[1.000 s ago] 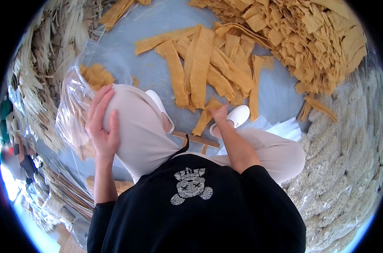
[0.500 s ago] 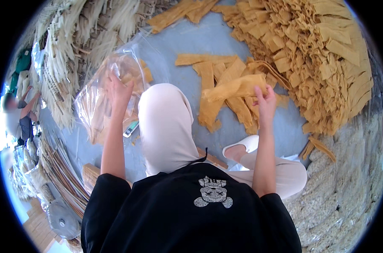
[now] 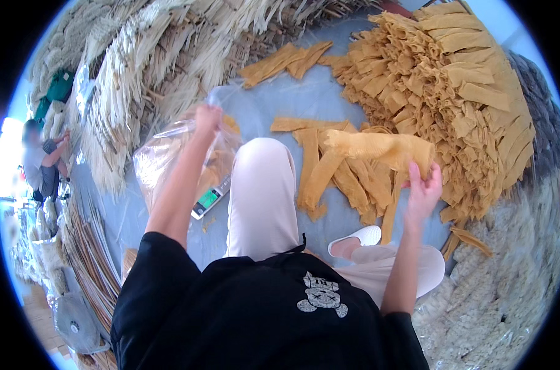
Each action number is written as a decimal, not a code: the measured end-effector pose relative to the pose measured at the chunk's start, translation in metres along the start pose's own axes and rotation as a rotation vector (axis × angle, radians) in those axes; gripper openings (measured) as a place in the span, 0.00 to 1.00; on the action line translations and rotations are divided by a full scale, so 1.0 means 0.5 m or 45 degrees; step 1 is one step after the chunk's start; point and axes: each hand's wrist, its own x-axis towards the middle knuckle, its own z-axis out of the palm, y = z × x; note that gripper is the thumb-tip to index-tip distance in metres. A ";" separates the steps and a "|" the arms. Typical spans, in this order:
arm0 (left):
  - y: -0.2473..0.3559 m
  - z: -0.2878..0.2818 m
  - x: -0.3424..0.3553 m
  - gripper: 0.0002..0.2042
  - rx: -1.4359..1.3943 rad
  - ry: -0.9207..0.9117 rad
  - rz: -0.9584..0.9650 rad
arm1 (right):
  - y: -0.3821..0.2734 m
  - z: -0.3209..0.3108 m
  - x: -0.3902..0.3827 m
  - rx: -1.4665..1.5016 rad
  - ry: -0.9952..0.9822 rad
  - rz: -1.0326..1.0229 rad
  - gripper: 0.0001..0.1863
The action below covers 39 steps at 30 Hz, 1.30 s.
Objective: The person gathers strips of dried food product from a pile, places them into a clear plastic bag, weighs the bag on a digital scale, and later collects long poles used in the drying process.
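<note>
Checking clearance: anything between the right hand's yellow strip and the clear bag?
Yes: in this view, the raised left knee stands between the yellow strip in the right hand and the clear bag.

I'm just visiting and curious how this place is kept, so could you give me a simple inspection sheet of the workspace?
Surface: grey-blue floor, a few ochre crumbs on it.
Job's things: clear plastic bag with ochre pieces inside; raised ochre strip; loose ochre strips on the floor; large ochre heap.
Clutter: white device with a green screen, possibly a scale, beside the raised knee.
Hands: left hand grips the bag's upper part; right hand holds the raised strip's right end.
Cables: nothing seen.
Surroundings: pale bundles, thin rods, whitish mound, another person far left.
</note>
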 end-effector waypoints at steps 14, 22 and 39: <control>0.481 -0.129 -0.258 0.08 -1.034 -0.423 0.935 | -0.227 -0.052 -0.004 0.137 0.329 -0.776 0.12; 0.598 0.002 -0.488 0.07 -1.500 -0.936 0.927 | -0.321 -0.170 -0.109 -0.377 0.791 -1.139 0.14; 0.227 0.156 -0.490 0.06 -0.349 -0.993 0.339 | -0.205 -0.143 -0.209 -0.873 -0.160 -0.349 0.13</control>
